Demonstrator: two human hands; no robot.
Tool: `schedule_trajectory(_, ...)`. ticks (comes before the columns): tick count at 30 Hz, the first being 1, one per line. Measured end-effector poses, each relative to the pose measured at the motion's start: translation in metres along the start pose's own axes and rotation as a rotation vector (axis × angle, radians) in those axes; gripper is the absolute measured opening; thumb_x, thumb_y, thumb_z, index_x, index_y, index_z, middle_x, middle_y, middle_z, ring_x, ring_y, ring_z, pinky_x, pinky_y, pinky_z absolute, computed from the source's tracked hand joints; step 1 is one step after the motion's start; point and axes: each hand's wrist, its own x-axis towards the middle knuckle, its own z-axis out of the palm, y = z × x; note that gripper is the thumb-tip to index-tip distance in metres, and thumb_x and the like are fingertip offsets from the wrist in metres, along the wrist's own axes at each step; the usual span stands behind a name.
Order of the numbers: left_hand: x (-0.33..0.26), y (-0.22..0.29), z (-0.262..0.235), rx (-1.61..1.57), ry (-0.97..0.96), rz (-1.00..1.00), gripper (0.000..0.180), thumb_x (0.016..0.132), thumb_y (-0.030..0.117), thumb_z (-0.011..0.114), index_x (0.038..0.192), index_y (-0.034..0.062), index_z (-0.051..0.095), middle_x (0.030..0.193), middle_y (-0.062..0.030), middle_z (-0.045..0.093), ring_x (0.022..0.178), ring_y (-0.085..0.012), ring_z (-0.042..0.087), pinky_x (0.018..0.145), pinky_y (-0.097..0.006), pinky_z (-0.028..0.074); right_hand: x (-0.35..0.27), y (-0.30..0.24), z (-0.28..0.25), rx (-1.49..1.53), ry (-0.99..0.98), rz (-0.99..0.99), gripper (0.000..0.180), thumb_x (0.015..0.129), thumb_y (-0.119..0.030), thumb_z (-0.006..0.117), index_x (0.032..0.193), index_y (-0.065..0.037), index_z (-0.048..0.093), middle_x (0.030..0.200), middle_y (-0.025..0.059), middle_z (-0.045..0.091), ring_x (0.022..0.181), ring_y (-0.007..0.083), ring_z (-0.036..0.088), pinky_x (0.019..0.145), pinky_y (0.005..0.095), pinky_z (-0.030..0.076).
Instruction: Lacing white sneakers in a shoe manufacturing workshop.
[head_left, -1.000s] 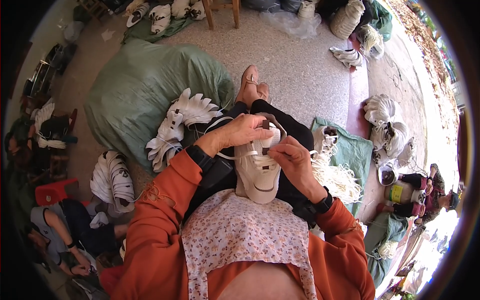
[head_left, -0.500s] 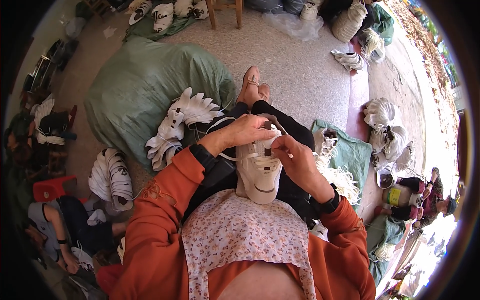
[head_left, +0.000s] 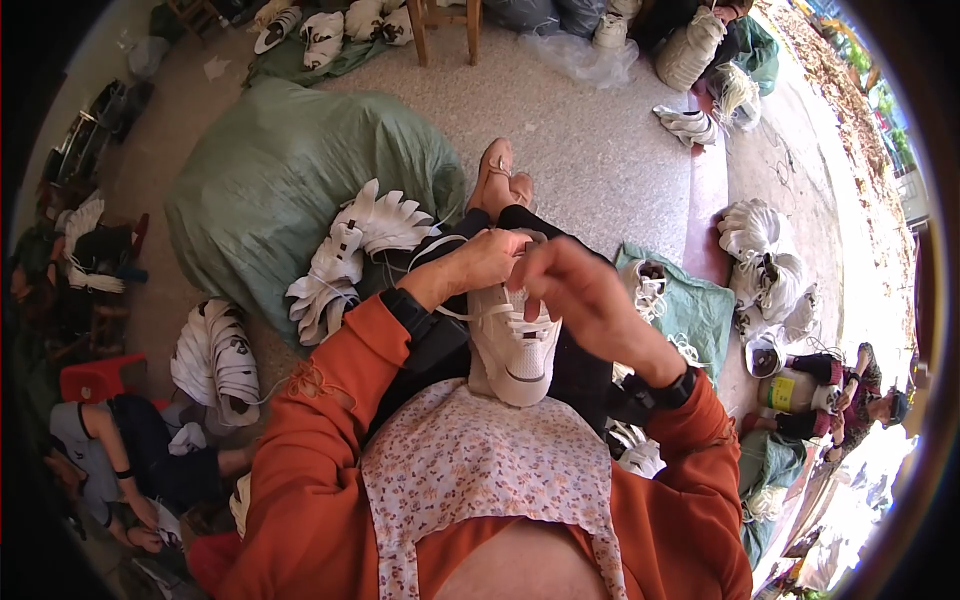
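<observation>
A white sneaker (head_left: 518,358) lies in my lap with its toe toward me, over a floral apron (head_left: 490,455). My left hand (head_left: 485,260) is closed at the shoe's far end, by the tongue and collar. What its fingertips pinch is partly hidden. A white shoelace (head_left: 455,315) loops out to the left of the shoe and passes through its front eyelets. My right hand (head_left: 575,295) hovers over the right side of the lacing, fingers curled and smeared by motion. Whether it holds the lace is not visible.
A large green sack (head_left: 300,190) stands ahead on the left, with stacked white shoe uppers (head_left: 340,250) against it. More uppers (head_left: 215,360) lie at left. On the right are a green cloth (head_left: 690,310) and piled shoes (head_left: 765,255). Co-workers sit at both sides.
My right hand has lifted off the shoe's side and swung up and inward across the lacing. My left hand's fingers have curled closed near the tongue, where the thumb lay stretched before.
</observation>
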Motion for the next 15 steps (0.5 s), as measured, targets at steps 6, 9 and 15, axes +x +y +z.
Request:
schedule_trajectory(6, 0.003, -0.023, -0.001, -0.126, 0.075, 0.091, 0.04, 0.089, 0.028, 0.067, 0.116, -0.0006, 0.064, 0.102, -0.0075, 0.071, 0.093, -0.0134, 0.066, 0.083, -0.029, 0.052, 0.021, -0.081, -0.031, 0.148, -0.176, -0.009, 0.009, 0.103, -0.008, 0.051, 0.105, 0.0, 0.054, 0.098, 0.0111, 0.067, 0.086, 0.0149, 0.068, 0.072, 0.0248, 0.054)
schedule_trajectory(9, -0.008, 0.001, 0.002, -0.254, 0.104, 0.033, 0.039, 0.09, 0.029, 0.069, 0.117, 0.0015, 0.066, 0.102, -0.0073, 0.072, 0.093, -0.0128, 0.066, 0.083, -0.029, 0.052, 0.019, -0.131, -0.037, 0.265, -0.076, -0.451, 0.012, 0.087, 0.007, 0.063, 0.092, -0.001, 0.055, 0.079, 0.0081, 0.064, 0.068, 0.012, 0.063, 0.059, 0.0274, 0.051)
schedule_trajectory(15, 0.011, -0.015, 0.011, -0.199, 0.116, 0.025, 0.038, 0.091, 0.033, 0.07, 0.114, 0.0025, 0.068, 0.099, -0.0072, 0.073, 0.093, -0.0131, 0.066, 0.083, -0.029, 0.052, -0.001, -0.15, -0.101, 0.744, -0.121, -0.744, 0.029, 0.096, -0.009, 0.056, 0.122, 0.001, 0.046, 0.121, 0.0182, 0.054, 0.096, 0.0231, 0.063, 0.078, 0.0338, 0.053)
